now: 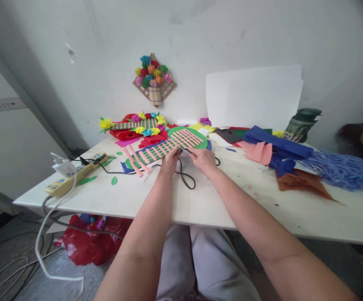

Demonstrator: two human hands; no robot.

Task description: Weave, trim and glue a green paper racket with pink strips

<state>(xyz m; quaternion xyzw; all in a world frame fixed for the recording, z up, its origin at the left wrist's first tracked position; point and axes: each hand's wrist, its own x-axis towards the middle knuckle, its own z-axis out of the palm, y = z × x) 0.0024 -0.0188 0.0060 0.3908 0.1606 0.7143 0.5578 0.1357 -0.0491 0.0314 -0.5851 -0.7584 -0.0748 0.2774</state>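
Note:
A green lattice piece with pink crepe-paper strips (159, 151) lies slantwise on the white table, its far right end over a round green card (202, 142). Several strips hang loose past its left end. My left hand (169, 161) is at its near edge, the fingers closed on that edge. Just to the right, my right hand (203, 159) is closed around a dark, thin tool, mostly hidden by the fingers. A black cord (186, 180) loops on the table below both hands.
A flower-trimmed lattice piece (134, 124) lies behind. The power strip (74, 175) is at the left edge. On the right are blue crepe paper (273, 140), brown paper (303, 184), blue yarn-like strands (344, 169) and a green bottle (302, 124). A flower hanging (154, 81) decorates the wall.

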